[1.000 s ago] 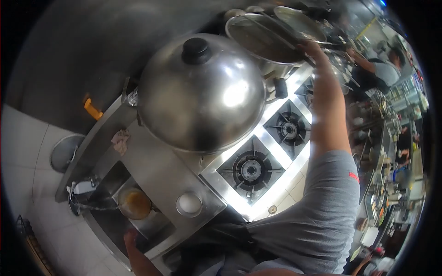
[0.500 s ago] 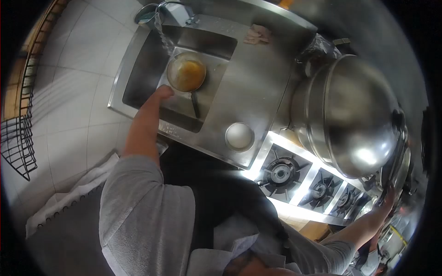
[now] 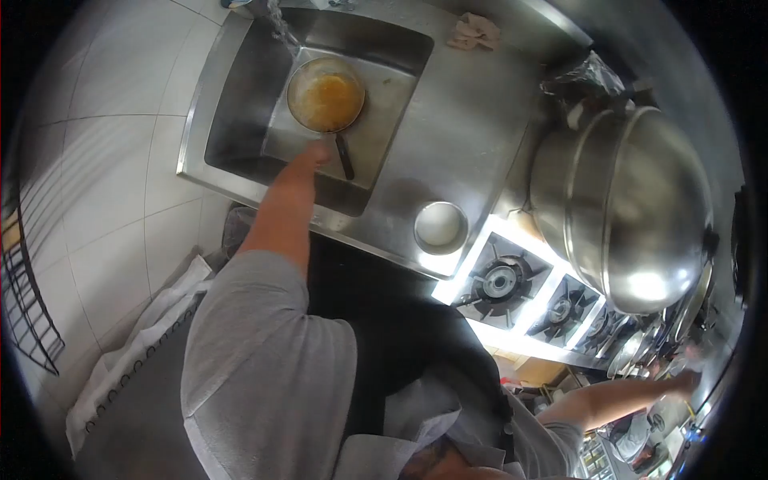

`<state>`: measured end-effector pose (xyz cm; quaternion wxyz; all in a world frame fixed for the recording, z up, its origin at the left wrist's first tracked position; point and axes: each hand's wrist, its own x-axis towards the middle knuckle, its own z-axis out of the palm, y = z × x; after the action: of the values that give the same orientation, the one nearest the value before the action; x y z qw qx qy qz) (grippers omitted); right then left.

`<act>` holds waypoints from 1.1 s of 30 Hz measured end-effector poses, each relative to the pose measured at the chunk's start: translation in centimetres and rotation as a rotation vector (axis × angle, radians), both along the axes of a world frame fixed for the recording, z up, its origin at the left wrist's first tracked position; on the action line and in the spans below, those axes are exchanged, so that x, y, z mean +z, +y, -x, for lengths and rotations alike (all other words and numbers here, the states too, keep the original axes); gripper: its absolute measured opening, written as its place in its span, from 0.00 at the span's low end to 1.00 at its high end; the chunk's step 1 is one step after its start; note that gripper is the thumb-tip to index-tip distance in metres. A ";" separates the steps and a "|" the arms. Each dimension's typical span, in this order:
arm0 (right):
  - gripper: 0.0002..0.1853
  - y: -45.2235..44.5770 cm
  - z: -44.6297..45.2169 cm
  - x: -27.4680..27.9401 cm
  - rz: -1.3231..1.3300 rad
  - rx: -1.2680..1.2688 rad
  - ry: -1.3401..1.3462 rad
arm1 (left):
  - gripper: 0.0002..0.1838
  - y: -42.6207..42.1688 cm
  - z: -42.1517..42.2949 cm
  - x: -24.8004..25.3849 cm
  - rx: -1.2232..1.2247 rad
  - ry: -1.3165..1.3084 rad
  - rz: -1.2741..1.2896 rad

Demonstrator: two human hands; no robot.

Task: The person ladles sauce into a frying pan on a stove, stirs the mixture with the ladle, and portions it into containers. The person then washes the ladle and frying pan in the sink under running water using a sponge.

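Note:
My left hand (image 3: 318,152) is over the sink (image 3: 352,206), just below a frying pan (image 3: 328,94) and left of its black handle. Its fingers are smeared by motion, so whether they touch the handle cannot be made out. Orange-brown liquid or residue covers the inside of the pan. A thin stream of water (image 3: 280,26) falls into the sink at its upper left. Far to the right, my right hand (image 3: 684,384) is stretched out near stacked pans and lids (image 3: 632,352). It is blurred too, and what it holds, if anything, is hidden.
A round metal bowl (image 3: 442,226) with pale contents stands on the steel counter (image 3: 448,136). Beside it runs a gas stove (image 3: 502,280) with several burners. A large domed steel pot (image 3: 632,208) and a crumpled pink cloth (image 3: 475,32) are farther back. Another person (image 3: 632,440) appears at lower right.
My left hand has moved right, from the pan's lower left side toward its handle. My right hand has dropped lower, away from the stacked pans. The whole view has shifted slightly.

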<state>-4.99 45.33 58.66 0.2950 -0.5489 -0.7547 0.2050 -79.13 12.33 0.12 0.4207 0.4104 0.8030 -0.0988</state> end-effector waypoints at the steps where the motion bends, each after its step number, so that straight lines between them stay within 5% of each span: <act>1: 0.15 -2.1 2.7 0.0 0.048 0.043 0.035 | 0.14 0.2 -1.1 -3.5 0.475 -0.098 -0.017; 3: 0.14 -6.0 8.7 -0.9 0.177 0.140 0.135 | 0.21 3.2 -2.6 2.1 0.344 -0.152 0.184; 8: 0.13 -13.7 27.8 -7.5 0.611 0.613 0.390 | 0.30 2.0 -2.7 -16.2 0.811 -0.224 0.041; 9: 0.12 -14.6 33.0 -9.8 0.698 0.726 0.394 | 0.30 3.0 -3.1 -14.1 0.922 -0.283 0.002; 10: 0.12 -16.3 37.8 -11.5 0.914 0.526 0.109 | 0.30 4.1 -3.5 -11.6 1.033 -0.340 -0.037; 12: 0.15 -17.6 49.0 -15.8 0.754 0.804 -0.127 | 0.28 4.3 -3.6 -9.7 1.134 -0.429 -0.100; 14: 0.11 -18.1 59.5 -18.4 0.746 0.992 -0.050 | 0.26 4.4 -3.1 -7.1 1.211 -0.518 -0.187; 15: 0.10 -19.0 64.0 -22.7 0.535 1.081 0.014 | 0.25 4.2 -2.6 -6.0 1.237 -0.554 -0.238; 16: 0.09 -18.2 70.4 -21.2 0.654 1.177 -0.133 | 0.25 3.8 -2.1 -4.3 1.273 -0.589 -0.281; 17: 0.09 -18.7 75.9 -23.4 0.391 1.225 0.041 | 0.24 3.4 -1.8 -2.6 1.311 -0.629 -0.319; 18: 0.10 -19.0 82.9 -25.6 0.084 1.178 0.222 | 0.23 2.9 -1.1 -0.2 1.350 -0.670 -0.346; 20: 0.10 -17.6 94.9 -24.3 0.023 1.011 0.250 | 0.21 1.2 0.2 3.3 1.409 -0.748 -0.383; 23: 0.16 -14.1 107.6 -26.1 -0.064 0.787 -0.283 | 0.19 -2.0 3.5 8.3 1.469 -0.795 -0.372; 24: 0.16 -12.8 110.2 -27.8 0.091 0.768 -0.261 | 0.18 -2.8 4.9 9.4 1.487 -0.795 -0.351; 27: 0.15 -10.6 112.8 -31.6 0.189 0.780 -0.210 | 0.15 -6.0 8.1 9.6 1.556 -0.814 -0.282; 29: 0.15 -10.3 113.5 -32.1 0.166 0.719 -0.167 | 0.12 -8.2 9.9 6.5 1.452 -1.194 -0.353; 31: 0.15 -10.6 113.0 -30.7 0.162 0.669 -0.203 | 0.12 -8.5 10.4 8.2 1.462 -1.084 -0.379; 33: 0.14 -13.6 112.2 -29.2 0.022 0.390 0.078 | 0.12 -7.6 11.0 9.6 1.455 -0.995 -0.391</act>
<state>-117.17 31.73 29.42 0.2730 -0.3872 -0.8324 0.2875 -90.13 4.71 9.71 0.6009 -0.1394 0.5918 0.5188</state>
